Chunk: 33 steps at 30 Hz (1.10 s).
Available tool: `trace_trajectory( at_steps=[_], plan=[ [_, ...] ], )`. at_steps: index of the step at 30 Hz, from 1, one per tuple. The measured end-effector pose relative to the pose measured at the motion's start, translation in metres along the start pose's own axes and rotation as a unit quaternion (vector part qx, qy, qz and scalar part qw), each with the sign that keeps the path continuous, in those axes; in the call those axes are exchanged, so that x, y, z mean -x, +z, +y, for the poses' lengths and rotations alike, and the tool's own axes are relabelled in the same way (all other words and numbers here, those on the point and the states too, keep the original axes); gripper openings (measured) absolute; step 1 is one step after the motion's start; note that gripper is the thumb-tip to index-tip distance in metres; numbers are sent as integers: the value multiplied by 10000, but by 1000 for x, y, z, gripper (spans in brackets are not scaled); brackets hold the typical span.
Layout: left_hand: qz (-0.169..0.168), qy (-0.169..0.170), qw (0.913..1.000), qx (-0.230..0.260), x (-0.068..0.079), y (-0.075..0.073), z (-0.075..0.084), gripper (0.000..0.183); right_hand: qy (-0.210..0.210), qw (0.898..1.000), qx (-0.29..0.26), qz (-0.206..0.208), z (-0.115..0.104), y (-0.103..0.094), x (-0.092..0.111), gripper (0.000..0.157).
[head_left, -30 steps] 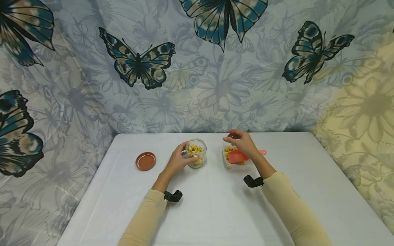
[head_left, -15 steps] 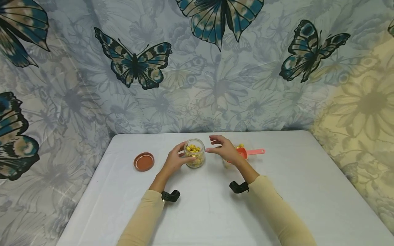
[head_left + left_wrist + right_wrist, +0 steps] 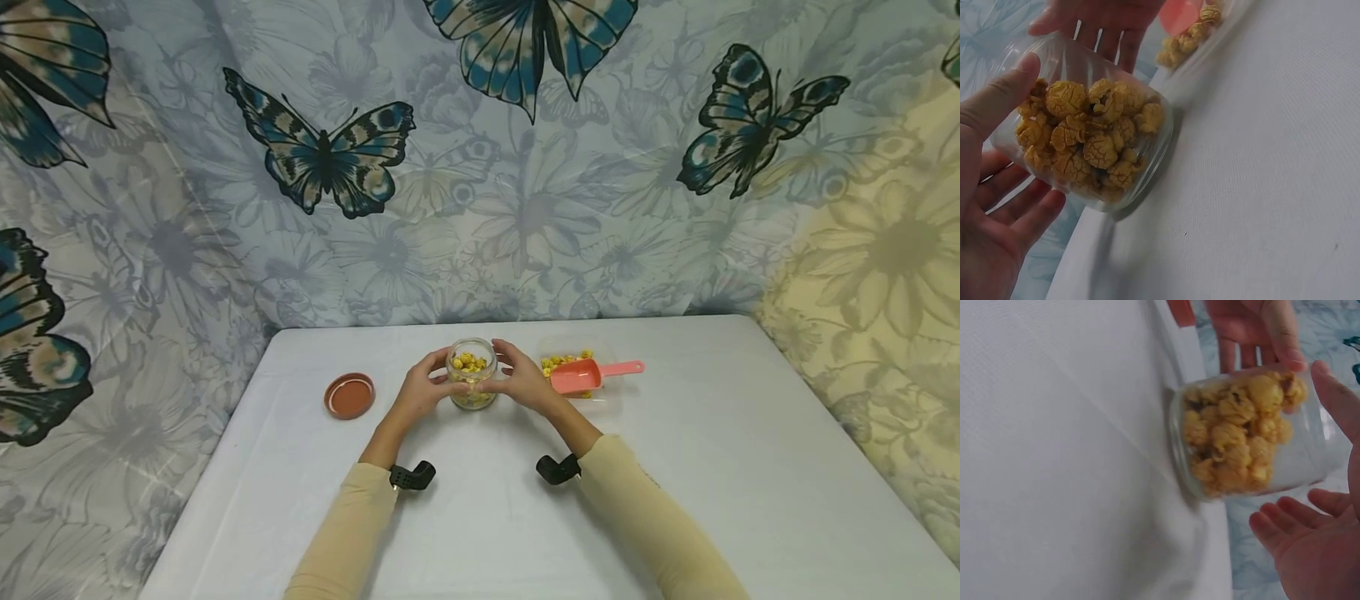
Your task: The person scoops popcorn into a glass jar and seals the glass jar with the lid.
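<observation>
A clear glass jar (image 3: 472,400) without a lid stands on the table, partly filled with yellow caramel popcorn (image 3: 1088,134). My left hand (image 3: 420,387) grips its left side, thumb on the near face and fingers round the side. On the opposite side my right hand (image 3: 528,385) is curved round the jar, its thumb against the near face close to the left thumb. In the right wrist view some right fingers (image 3: 1291,519) lie close along the glass; whether each one touches cannot be told.
Left of the jar lies a round brown lid (image 3: 349,396). To the right, a clear plastic container (image 3: 609,402) holds more popcorn, with a pink scoop (image 3: 577,377) on top, handle pointing right. White cloth covers the table (image 3: 480,517); butterfly-print fabric (image 3: 540,233) hangs behind.
My right hand has moved left from above the plastic container to the jar's right side, uncovering the scoop. The left hand has stayed on the jar.
</observation>
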State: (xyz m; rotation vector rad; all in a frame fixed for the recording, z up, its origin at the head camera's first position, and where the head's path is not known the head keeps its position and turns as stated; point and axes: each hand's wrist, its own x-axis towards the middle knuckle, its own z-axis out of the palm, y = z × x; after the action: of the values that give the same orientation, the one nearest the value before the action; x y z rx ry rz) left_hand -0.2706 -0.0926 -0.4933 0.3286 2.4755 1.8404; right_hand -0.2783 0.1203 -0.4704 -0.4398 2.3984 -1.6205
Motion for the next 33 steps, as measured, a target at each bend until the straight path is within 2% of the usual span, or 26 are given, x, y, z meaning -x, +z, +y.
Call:
trace_trajectory(
  at_steps=[8, 16, 23, 28, 33],
  plan=[
    [-183, 29, 9997, -125, 0, -6, 0, 74, -189, 9987, -448, 147, 6, 15, -4, 88],
    [-379, 108, 9988, -282, 2, -12, 2, 69, 16, 9986, -109, 517, 8, 24, -6, 95],
    [-389, 51, 9989, -262, 2, -15, 3, 67, -253, 9966, 175, 764, 14, 28, -6, 89],
    [-399, 125, 9983, -411, 3, -16, 5, 65, -629, 9928, 259, 984, 18, 30, -6, 84],
    [-312, 46, 9963, -802, 11, -18, 5, 66, -743, 9909, 403, 1047, 22, 32, -4, 84]
  ],
)
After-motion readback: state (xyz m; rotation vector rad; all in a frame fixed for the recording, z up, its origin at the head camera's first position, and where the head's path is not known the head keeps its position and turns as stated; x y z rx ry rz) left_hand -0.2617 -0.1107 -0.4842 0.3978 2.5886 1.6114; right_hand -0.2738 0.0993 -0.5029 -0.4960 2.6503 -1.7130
